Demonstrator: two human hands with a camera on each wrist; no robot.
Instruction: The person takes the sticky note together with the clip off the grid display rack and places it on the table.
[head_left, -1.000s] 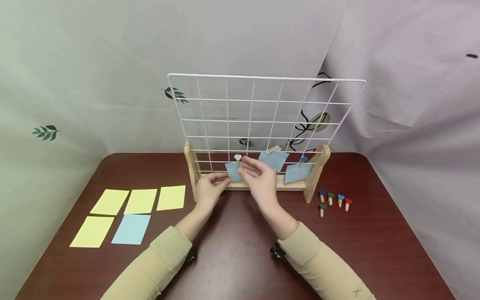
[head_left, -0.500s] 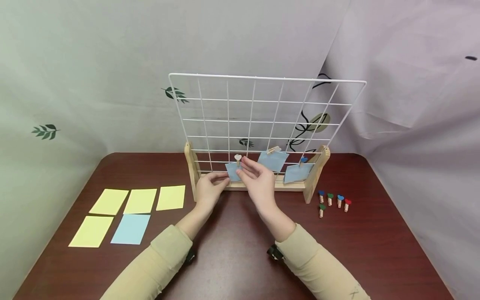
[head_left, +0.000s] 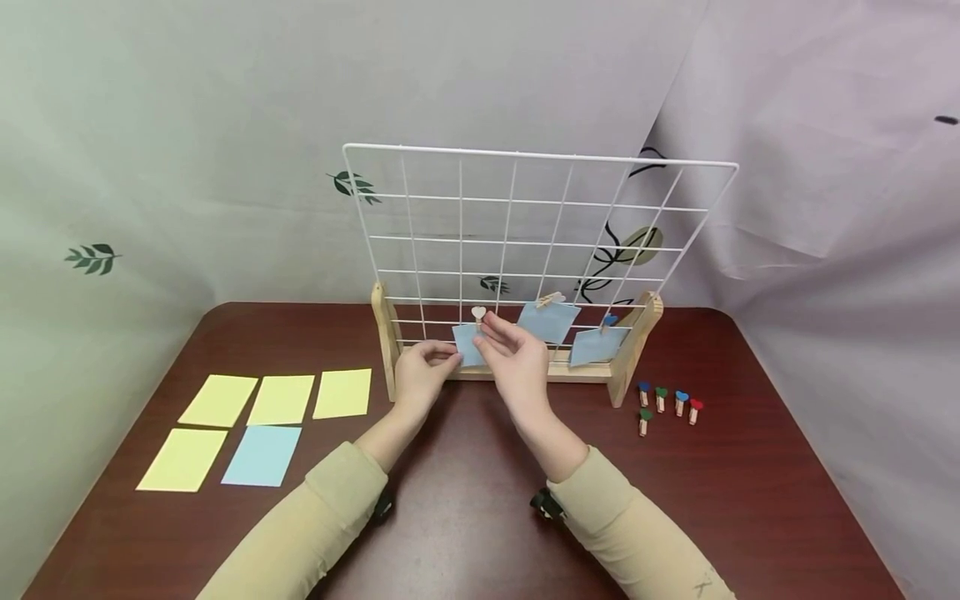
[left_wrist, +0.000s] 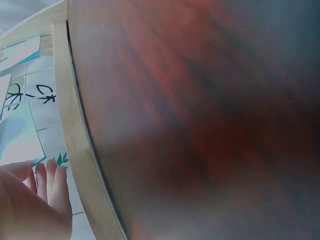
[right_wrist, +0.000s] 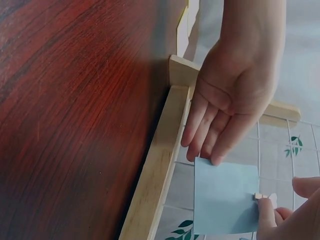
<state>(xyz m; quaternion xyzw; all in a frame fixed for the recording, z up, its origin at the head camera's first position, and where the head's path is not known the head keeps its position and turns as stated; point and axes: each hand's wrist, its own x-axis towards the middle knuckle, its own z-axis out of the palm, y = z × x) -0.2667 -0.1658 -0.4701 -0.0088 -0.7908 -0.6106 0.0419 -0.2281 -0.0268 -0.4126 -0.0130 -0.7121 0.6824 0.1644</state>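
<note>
A pale blue paper note (right_wrist: 225,200) hangs on the white wire grid (head_left: 542,200), under a mini wooden clothespin (head_left: 478,314) with a white heart. My left hand (head_left: 420,377) pinches the note's lower left edge between thumb and fingertips; its fingers look fairly straight in the right wrist view. My right hand (head_left: 519,367) is at the clothespin, the thumb and index finger around the heart end, and covers the note's right part in the head view. To the right, another blue note (head_left: 549,322) hangs by a clothespin, and a further blue note (head_left: 597,346) by a blue-heart clothespin.
Wooden feet and a bar (head_left: 585,372) hold the grid upright. Several yellow notes (head_left: 281,400) and one blue note (head_left: 262,456) lie on the table at left. Several heart clothespins (head_left: 661,400), green, blue and red, lie at right. Patterned cloth (head_left: 180,125) hangs behind.
Both hands stay at the same note and clothespin. The right forearm has shifted slightly left; the whole head view has drifted a little.
</note>
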